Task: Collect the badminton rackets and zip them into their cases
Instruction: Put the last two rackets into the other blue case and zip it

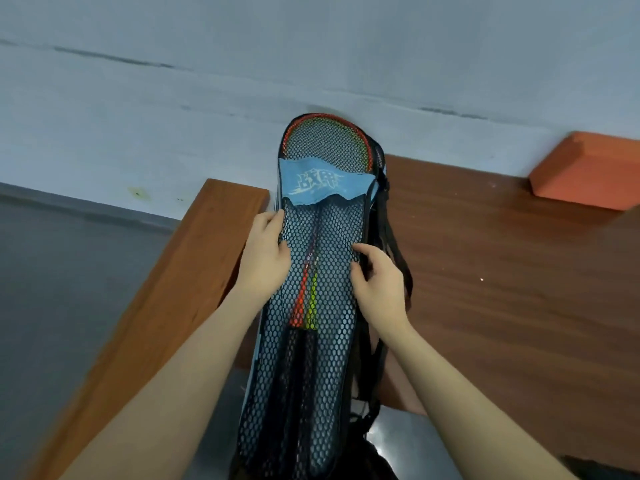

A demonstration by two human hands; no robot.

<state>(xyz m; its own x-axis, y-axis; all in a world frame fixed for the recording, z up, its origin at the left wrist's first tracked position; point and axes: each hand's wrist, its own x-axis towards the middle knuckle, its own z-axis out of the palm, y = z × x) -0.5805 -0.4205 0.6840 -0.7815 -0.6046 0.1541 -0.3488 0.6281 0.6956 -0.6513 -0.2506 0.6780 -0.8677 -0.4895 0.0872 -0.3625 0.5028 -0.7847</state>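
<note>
A long racket case (322, 358) with a black mesh front and a light-blue printed band stands upright in front of me, leaning toward the wall. Two badminton rackets (327, 142) sit inside it; a red shaft and a yellow shaft show through the mesh, and the heads stick up above the blue band. My left hand (266, 251) grips the case's left edge, fingers curled on the mesh. My right hand (379, 285) pinches the right edge of the mesh, beside a black strap (393, 237). No zipper pull is visible.
A brown wooden table (502, 271) spreads to the right behind the case. A wooden plank or bench edge (166, 289) runs down to the left. An orange block (588, 171) lies at the far right by the pale wall. Grey floor is at left.
</note>
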